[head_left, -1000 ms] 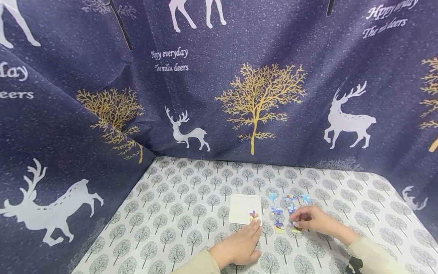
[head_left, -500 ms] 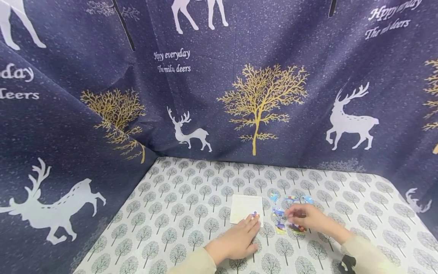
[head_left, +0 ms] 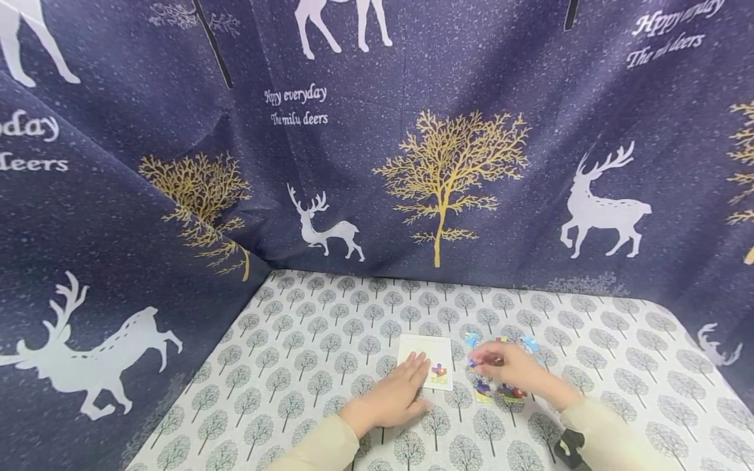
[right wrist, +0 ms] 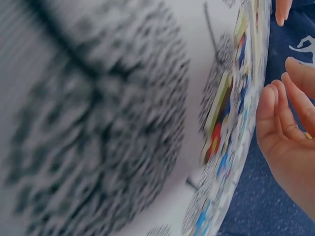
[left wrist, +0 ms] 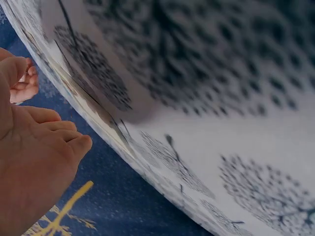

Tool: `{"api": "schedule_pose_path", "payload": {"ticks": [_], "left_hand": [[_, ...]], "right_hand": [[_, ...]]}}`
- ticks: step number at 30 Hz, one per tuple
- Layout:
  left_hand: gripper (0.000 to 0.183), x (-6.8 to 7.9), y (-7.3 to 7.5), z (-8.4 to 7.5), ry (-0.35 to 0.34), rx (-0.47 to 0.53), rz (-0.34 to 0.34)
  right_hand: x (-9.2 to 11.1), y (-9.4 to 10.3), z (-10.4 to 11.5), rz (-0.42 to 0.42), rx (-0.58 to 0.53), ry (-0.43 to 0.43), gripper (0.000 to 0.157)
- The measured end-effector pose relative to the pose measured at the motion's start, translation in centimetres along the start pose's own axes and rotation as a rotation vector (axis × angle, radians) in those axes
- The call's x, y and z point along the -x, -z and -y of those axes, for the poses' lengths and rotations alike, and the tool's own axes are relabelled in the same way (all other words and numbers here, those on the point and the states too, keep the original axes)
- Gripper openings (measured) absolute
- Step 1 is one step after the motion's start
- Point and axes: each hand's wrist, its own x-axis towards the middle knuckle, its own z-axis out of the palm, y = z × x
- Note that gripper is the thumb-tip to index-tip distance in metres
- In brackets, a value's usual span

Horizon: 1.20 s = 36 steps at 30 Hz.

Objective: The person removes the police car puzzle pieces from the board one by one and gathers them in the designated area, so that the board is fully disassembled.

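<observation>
In the head view my left hand (head_left: 393, 392) lies with straight fingers over the lower left of a square white puzzle tray (head_left: 415, 350). A colourful jigsaw piece (head_left: 439, 371) sits in the tray's lower right corner. My right hand (head_left: 518, 367) is just right of the tray, thumb and fingertips together at a small dark blue jigsaw piece (head_left: 473, 362). It hides several loose pieces beneath it. In the right wrist view the right hand (right wrist: 290, 132) has bent fingers, and the piece is hidden there. The left wrist view shows the left hand's (left wrist: 44, 162) straight fingers.
Around the right hand lie several loose pieces: light blue ones (head_left: 471, 339) at the back, a dark and yellow one (head_left: 483, 390) and a red-toned one (head_left: 511, 391) in front. A tree-print cloth (head_left: 330, 392) covers the table; a dark blue curtain (head_left: 365, 163) stands behind.
My right hand has moved left over the loose pieces, towards the tray. My left hand has slid left along the tray, uncovering the corner piece.
</observation>
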Motion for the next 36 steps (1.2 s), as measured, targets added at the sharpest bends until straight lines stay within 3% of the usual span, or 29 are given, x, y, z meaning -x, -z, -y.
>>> {"api": "schedule_pose_path", "payload": {"ticks": [5,12,19,28,36], "left_hand": [[0.071,0.1,0.3,1.2,0.024,0.021,-0.031],[0.075,0.1,1.2,2.9,0.06,0.029,-0.036],[0.074,0.0,1.3,4.5,0.089,0.078,-0.039],[0.079,-0.4,1.8,5.9,0.127,0.123,-0.004],[0.081,-0.4,1.8,6.2,0.127,0.14,0.051]], "right_hand": [[-1.1,-1.0,0.6,-0.015,-0.002,0.052,0.027],[-2.0,-2.2,1.2,-0.007,-0.049,-0.001,0.032],[-2.8,-3.5,1.4,0.003,-0.06,0.074,0.032],[-3.7,-4.2,2.1,0.029,-0.014,0.022,0.037],[-4.0,-4.8,2.3,0.03,0.01,-0.03,0.041]]}}
